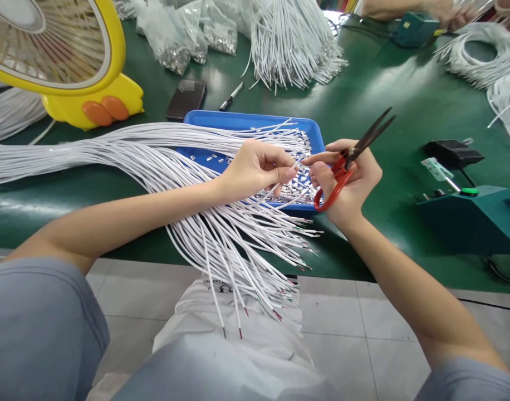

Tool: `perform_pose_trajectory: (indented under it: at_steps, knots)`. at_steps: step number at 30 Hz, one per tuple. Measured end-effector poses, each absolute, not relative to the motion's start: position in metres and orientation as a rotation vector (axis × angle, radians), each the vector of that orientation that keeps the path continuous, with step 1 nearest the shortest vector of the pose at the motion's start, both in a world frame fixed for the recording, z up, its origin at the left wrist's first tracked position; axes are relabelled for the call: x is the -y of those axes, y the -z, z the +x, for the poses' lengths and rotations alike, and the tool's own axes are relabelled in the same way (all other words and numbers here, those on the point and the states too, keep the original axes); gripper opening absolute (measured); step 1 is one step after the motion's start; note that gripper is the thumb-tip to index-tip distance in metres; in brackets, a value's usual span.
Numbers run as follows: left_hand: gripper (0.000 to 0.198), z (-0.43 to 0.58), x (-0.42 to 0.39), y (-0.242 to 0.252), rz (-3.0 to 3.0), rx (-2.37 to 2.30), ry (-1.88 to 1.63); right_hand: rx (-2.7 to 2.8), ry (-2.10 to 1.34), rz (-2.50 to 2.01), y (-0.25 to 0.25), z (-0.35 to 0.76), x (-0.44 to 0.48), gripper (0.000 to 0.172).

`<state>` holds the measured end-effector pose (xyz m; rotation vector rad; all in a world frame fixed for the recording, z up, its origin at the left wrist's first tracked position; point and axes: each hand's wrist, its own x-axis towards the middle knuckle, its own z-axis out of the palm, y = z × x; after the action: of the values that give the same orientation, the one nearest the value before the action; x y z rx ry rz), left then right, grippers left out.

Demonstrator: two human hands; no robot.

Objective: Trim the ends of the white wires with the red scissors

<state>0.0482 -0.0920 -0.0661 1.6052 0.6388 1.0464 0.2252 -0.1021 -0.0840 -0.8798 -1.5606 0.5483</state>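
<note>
My left hand [259, 170] pinches the end of one white cable above a blue tray [255, 118]. Facing it, my right hand [353, 181] has red-handled scissors [338, 181] hooked on it, with the dark blades pointing up and away to the right. Its index fingertip and thumb come close to the cable end; whether they touch it is too small to tell. Small shiny metal pieces [303, 146] lie in the tray. A thick bundle of white cables [188, 195] runs in from the left, passes under my left forearm and fans out over the table's front edge, with coloured wire tips.
A yellow fan [113, 50] stands at the left. Behind the tray are a dark box [187, 99], a pen [231, 97], plastic bags of metal parts [171, 39] and a cable bundle [292, 44]. To the right sits a green machine [476, 214]. Another person's arm [405, 8] is across the table.
</note>
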Motion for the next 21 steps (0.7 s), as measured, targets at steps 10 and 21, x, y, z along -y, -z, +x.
perform_pose_trajectory:
  at_steps: [10, 21]
  knots:
    - [0.022, 0.046, 0.091, 0.068, 1.659, -0.586, -1.019, 1.652, -0.494, -0.901, 0.088, 0.235, 0.098, 0.031]
    - [0.021, 0.046, 0.092, 0.067, 1.568, -0.637, -1.173, 1.836, -0.330, -1.186, 0.075, 0.235, 0.098, 0.032]
